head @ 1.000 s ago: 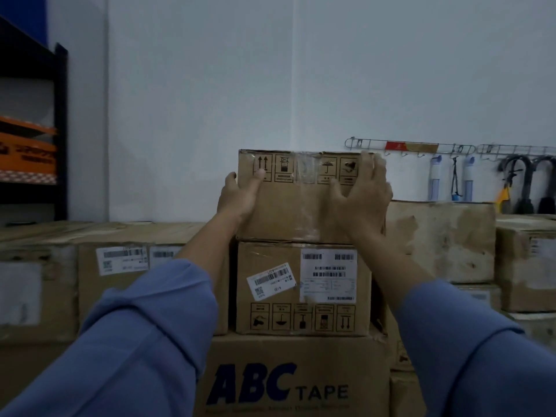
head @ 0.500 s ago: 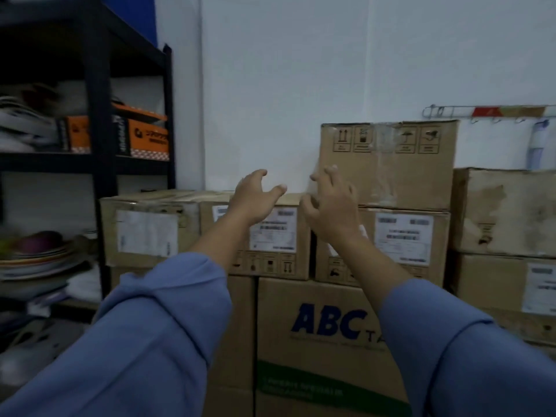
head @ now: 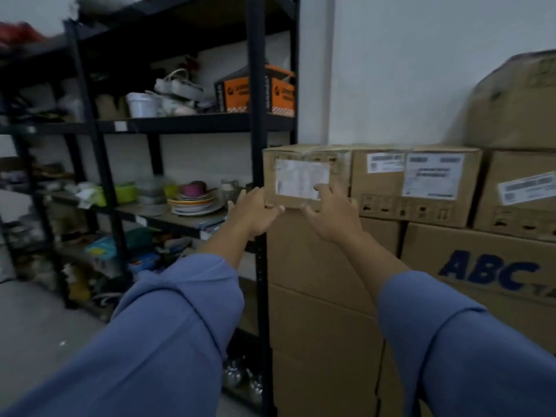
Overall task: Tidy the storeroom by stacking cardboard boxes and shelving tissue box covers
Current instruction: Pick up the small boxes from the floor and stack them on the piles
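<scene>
A small cardboard box (head: 340, 179) with a white label tops the leftmost stack, beside the black shelf unit (head: 258, 127). My left hand (head: 255, 215) reaches its lower left corner, with fingers along the left edge and the thumb under the bottom edge. My right hand (head: 334, 215) has its fingers spread against the box's front, the index finger on the label. Neither hand visibly clasps the box. A second labelled box (head: 421, 203) sits directly to its right. Both rest on tall plain cartons (head: 316, 296). I cannot make out any tissue box covers.
The shelf unit holds stacked plates and bowls (head: 192, 203), white containers (head: 141, 105) and an orange box (head: 279, 91). To the right stand an "ABC" printed carton (head: 487, 272) and more stacked boxes (head: 517, 109). Bare grey floor (head: 39, 323) lies at lower left.
My hands let go of the top box on the middle stack. My view swung left, and both hands now touch the leftmost small box by the shelf.
</scene>
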